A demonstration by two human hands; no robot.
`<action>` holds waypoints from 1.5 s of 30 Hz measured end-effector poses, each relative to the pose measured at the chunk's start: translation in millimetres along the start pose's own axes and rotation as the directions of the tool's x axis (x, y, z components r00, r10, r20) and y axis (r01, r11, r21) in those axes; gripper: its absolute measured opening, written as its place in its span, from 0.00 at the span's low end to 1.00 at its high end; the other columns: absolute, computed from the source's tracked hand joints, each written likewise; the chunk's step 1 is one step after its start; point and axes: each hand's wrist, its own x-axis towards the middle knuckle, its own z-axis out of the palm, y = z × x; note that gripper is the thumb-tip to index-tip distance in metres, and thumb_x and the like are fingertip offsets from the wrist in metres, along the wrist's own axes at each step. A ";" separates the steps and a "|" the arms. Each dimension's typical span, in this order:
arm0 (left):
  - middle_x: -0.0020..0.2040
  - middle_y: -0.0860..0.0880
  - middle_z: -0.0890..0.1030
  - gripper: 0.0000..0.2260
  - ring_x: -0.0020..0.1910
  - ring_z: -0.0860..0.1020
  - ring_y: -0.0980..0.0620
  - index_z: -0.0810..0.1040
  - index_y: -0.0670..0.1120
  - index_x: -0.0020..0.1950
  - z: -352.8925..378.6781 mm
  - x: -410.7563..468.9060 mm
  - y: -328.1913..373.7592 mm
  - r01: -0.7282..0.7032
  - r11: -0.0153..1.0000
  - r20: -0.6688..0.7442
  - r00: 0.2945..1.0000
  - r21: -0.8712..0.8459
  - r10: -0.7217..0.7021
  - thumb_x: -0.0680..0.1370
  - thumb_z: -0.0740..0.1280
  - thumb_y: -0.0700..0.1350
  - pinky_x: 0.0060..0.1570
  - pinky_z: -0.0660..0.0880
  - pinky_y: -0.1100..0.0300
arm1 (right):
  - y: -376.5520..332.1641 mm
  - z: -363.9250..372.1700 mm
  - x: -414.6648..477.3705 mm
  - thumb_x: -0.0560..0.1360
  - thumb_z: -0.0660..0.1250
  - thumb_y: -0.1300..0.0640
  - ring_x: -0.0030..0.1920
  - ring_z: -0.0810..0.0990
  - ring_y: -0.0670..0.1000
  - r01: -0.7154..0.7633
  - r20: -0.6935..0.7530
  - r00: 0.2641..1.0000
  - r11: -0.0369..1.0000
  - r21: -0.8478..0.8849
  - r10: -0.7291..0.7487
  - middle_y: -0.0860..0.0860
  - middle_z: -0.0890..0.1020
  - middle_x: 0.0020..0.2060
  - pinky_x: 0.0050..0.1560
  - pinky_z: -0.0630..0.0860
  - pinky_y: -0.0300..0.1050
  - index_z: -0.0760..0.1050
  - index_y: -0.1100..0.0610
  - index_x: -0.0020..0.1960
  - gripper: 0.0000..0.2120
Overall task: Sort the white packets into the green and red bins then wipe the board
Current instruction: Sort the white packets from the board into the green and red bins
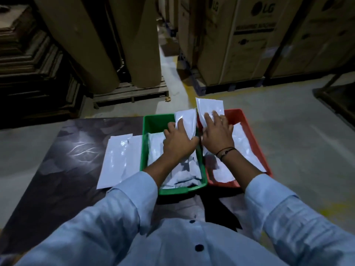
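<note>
A green bin (151, 123) and a red bin (247, 123) stand side by side on a dark board (57, 179). Both hold several white packets. My left hand (179, 143) is over the green bin and grips a white packet (187, 120) that stands tilted above the bin's far end. Over the red bin, my right hand (217, 135) grips another white packet (209, 107), held up past the bin's far rim. A small stack of white packets (119, 160) lies flat on the board, just left of the green bin.
Tall cardboard boxes (240, 39) stand on pallets beyond the board, with a large brown roll (92, 41) at the back left. Stacked boards (28, 64) fill the far left. Grey concrete floor (297, 121) lies to the right of the bins.
</note>
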 end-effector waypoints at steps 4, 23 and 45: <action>0.76 0.41 0.59 0.40 0.72 0.62 0.35 0.54 0.48 0.81 33.6 -0.4 44.7 -0.033 0.999 0.030 0.999 0.013 0.032 0.75 0.66 0.61 0.63 0.71 0.40 | 54.7 -6.4 -3.0 0.78 0.61 0.53 0.77 0.57 0.62 -0.012 0.030 0.999 0.996 -0.087 0.015 0.56 0.60 0.79 0.70 0.60 0.64 0.59 0.52 0.79 0.30; 0.82 0.34 0.48 0.34 0.81 0.49 0.34 0.49 0.39 0.83 121.8 0.4 72.7 -0.266 0.881 0.344 0.930 0.391 0.128 0.84 0.58 0.52 0.79 0.48 0.41 | 135.6 48.6 -6.3 0.83 0.52 0.51 0.78 0.54 0.66 0.103 0.245 0.966 0.993 -0.065 -0.084 0.64 0.57 0.78 0.78 0.51 0.58 0.56 0.59 0.80 0.27; 0.71 0.42 0.75 0.19 0.79 0.60 0.35 0.76 0.47 0.70 90.4 -0.4 54.1 -0.440 0.788 0.223 0.898 0.430 0.379 0.80 0.64 0.47 0.78 0.48 0.38 | 118.0 53.1 -11.2 0.81 0.46 0.47 0.76 0.60 0.66 0.050 0.257 0.964 0.994 0.092 -0.072 0.69 0.63 0.75 0.78 0.52 0.57 0.61 0.64 0.77 0.31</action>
